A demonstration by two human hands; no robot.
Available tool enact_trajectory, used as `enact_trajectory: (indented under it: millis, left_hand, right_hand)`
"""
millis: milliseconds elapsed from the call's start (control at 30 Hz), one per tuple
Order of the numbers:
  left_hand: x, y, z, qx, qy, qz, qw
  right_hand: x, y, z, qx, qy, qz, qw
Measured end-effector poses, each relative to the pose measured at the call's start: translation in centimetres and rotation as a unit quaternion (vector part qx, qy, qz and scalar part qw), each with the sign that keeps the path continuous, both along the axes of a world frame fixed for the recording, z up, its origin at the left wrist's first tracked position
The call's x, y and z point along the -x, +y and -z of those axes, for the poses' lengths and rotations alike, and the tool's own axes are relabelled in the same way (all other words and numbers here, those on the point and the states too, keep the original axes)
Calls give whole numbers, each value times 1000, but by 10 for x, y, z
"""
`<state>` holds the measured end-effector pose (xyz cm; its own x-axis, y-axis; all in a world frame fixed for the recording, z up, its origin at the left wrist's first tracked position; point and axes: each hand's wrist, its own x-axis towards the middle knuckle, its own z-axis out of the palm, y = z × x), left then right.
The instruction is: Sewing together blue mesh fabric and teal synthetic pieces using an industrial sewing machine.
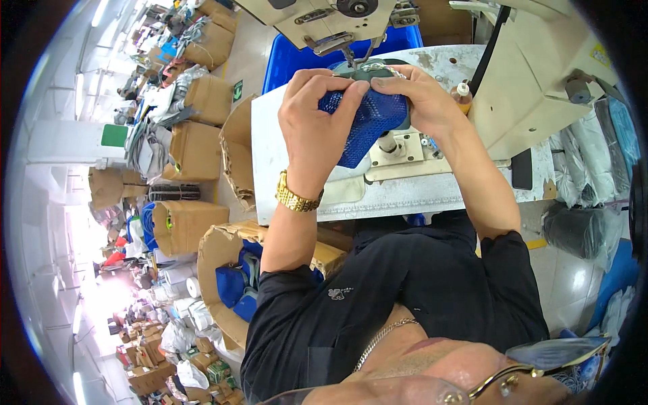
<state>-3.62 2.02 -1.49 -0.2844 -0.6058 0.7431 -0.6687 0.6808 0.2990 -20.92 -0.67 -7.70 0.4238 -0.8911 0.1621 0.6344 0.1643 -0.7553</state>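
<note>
A blue mesh fabric piece (370, 128) with a dark green part at its far side hangs between my two hands, below the needle and presser foot (350, 59) of a sewing machine (337, 25). My left hand (312, 116), with a gold watch (297, 194) on its wrist, pinches the mesh at its upper left between thumb and fingers. On the other side, my right hand (426, 99) grips the upper right edge, thumb on top. Near the right fingertips lies a small silvery strip (379, 67) that I cannot make out. The mesh hides part of the machine's post (388, 143).
The white worktable (412, 196) has a ruler edge at its front. A phone (522, 169) lies at its right, a small bottle (462, 94) by the machine. A blue bin (277, 64) stands behind. A cardboard box (219, 270) with blue pieces sits at lower left.
</note>
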Motion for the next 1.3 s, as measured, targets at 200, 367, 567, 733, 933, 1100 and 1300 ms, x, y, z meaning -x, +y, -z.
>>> enact_trajectory:
  millis: [200,367,567,733,933,1100,1300]
  left_hand:
    - [4,-11,2,-125,174,6,977]
    - [-3,-21,18,-56,126,31,990]
    - [-6,-28,19,-77,137,72,985]
    - [-11,-28,12,-125,143,100,977]
    - [-15,-35,13,-140,128,117,975]
    - [-17,-41,10,-186,167,152,956]
    - [-26,-53,6,-264,164,194,930]
  right_hand:
    - [-9,-1,4,38,-28,59,997]
    - [-9,6,-2,82,65,156,982]
    - [-8,6,-1,69,73,166,981]
    - [-12,4,4,94,84,187,974]
    - [-12,7,1,85,116,206,968]
    - [-18,12,-4,55,78,206,974]
    - [-24,15,-4,67,92,229,967]
